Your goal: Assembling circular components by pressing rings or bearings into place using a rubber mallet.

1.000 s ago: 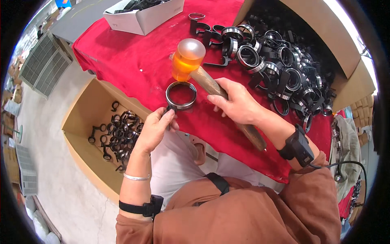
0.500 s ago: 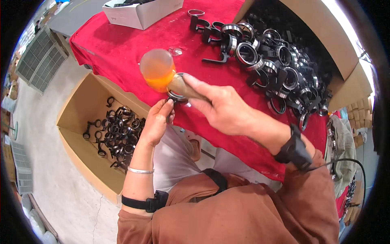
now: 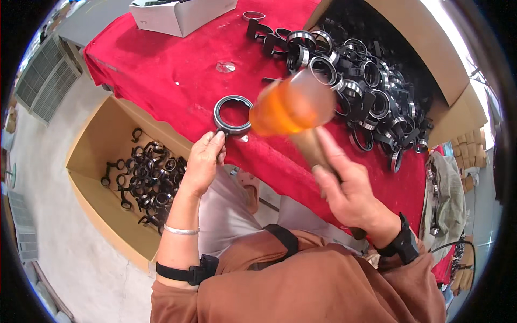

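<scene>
My left hand (image 3: pixel 203 161) pinches the stem of a black ring-shaped part (image 3: pixel 219 119), which lies on the red cloth near the table's front edge. A silvery line runs round the inside of its rim. My right hand (image 3: pixel 350 191) is closed round the wooden handle of a mallet (image 3: pixel 293 105). The mallet's orange, clear-ended head is smeared by motion and hangs over the cloth, just right of the ring. Behind it spreads a pile of similar black parts with silver rings (image 3: pixel 371 102), which the mallet head partly covers.
A cardboard box (image 3: pixel 89 185) on the floor at left holds several black ring parts (image 3: pixel 153 175). At the table's back stands a white box (image 3: pixel 180 19). A large carton (image 3: pixel 431 48) lies open behind the pile. A loose silver ring (image 3: pixel 253 15) rests on the red cloth (image 3: pixel 156 70).
My right hand has swung the mallet away to the right, off the ring part. The ring part now shows whole, still in my left hand.
</scene>
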`<control>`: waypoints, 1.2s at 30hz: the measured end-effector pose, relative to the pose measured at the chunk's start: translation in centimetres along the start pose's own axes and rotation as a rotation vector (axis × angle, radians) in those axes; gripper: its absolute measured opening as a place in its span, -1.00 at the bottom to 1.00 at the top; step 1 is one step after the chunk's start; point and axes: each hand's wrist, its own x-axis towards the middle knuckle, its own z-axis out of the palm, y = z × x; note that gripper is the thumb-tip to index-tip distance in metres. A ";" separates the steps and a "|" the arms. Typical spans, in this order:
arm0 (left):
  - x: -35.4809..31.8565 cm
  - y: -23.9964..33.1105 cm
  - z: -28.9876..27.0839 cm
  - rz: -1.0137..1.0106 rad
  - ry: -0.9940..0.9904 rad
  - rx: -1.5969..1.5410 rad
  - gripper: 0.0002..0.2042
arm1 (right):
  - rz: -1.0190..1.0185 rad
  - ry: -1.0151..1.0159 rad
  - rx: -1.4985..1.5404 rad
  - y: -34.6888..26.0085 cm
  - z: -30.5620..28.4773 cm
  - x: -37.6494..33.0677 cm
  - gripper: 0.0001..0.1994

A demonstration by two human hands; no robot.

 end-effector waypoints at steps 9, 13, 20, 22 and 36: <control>-1.0 -0.1 0.2 -0.063 -0.005 0.060 -0.72 | 0.084 -0.100 0.012 0.3 0.4 0.0 -0.45; -0.4 1.0 0.5 -0.009 0.106 0.394 -0.62 | -0.060 0.101 0.110 -0.3 -0.9 1.8 -0.49; 0.1 2.1 1.8 -0.097 0.253 0.221 -0.64 | -0.312 0.440 0.174 -1.2 0.3 9.3 -0.56; -0.1 0.9 1.5 -0.045 0.265 0.370 -0.66 | -0.390 0.307 -0.023 1.3 2.8 9.7 -0.52; 0.0 -0.2 1.5 0.059 0.262 0.283 -0.67 | -0.037 -0.080 -0.042 1.2 2.7 9.6 -0.54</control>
